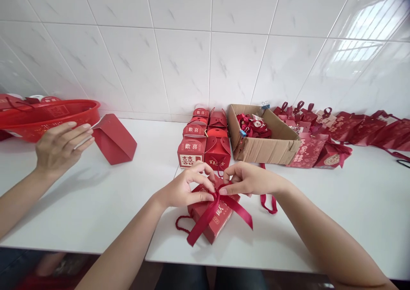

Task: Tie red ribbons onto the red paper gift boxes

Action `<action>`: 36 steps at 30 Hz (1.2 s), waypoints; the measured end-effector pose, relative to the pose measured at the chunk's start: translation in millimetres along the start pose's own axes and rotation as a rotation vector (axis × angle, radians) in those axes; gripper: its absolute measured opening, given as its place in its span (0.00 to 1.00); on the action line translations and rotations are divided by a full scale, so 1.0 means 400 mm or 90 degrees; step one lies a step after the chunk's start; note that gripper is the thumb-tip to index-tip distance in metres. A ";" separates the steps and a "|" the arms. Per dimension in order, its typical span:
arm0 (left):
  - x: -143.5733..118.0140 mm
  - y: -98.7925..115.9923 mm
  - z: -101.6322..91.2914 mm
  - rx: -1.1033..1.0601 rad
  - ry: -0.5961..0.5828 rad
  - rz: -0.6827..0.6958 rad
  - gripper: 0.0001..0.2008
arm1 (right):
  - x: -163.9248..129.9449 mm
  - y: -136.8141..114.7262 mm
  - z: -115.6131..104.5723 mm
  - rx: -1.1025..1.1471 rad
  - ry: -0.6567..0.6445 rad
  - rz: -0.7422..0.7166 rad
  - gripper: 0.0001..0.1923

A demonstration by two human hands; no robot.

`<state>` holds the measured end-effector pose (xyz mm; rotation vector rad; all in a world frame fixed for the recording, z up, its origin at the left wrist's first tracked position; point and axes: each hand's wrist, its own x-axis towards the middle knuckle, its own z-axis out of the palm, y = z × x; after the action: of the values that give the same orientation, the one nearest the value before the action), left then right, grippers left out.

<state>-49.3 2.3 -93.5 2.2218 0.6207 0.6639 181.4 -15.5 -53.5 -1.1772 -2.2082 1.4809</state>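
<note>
— Two hands on it? 
— Yes: left hand (184, 189) and right hand (245, 181) pinch the ribbon (221, 211) above the red box (213, 217), directly beneath them at the table's (96, 204) near edge. 
— Loops? 
— Probably, fingers hide them; tails trail diagonally toward the person.

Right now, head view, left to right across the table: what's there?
Red basket → co-worker's hand → open red box → rows of closed red boxes → cardboard box → flat red bags.

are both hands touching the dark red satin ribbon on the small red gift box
Touching. The head view shows the left hand and right hand pinching the dark red satin ribbon at its knot atop the small red gift box.
</note>
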 end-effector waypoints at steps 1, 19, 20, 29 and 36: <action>0.000 0.001 0.001 -0.001 -0.007 -0.003 0.01 | 0.002 0.000 0.000 0.001 -0.005 -0.005 0.19; -0.004 -0.005 0.008 -0.093 -0.045 0.016 0.04 | 0.014 0.016 0.018 -0.078 -0.023 -0.080 0.18; -0.004 -0.008 0.010 -0.098 -0.032 0.010 0.05 | 0.016 0.017 0.019 -0.084 -0.023 -0.084 0.18; 0.002 -0.004 0.009 -0.058 -0.013 -0.042 0.11 | 0.021 0.026 0.028 -0.106 -0.002 -0.044 0.18; -0.004 -0.007 -0.004 -0.001 0.000 -0.008 0.03 | 0.013 0.018 0.020 -0.105 0.002 -0.041 0.21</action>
<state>-52.0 3.7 -95.2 2.2151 0.6337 0.6585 177.2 -15.9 -64.7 -1.1428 -2.3807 1.2914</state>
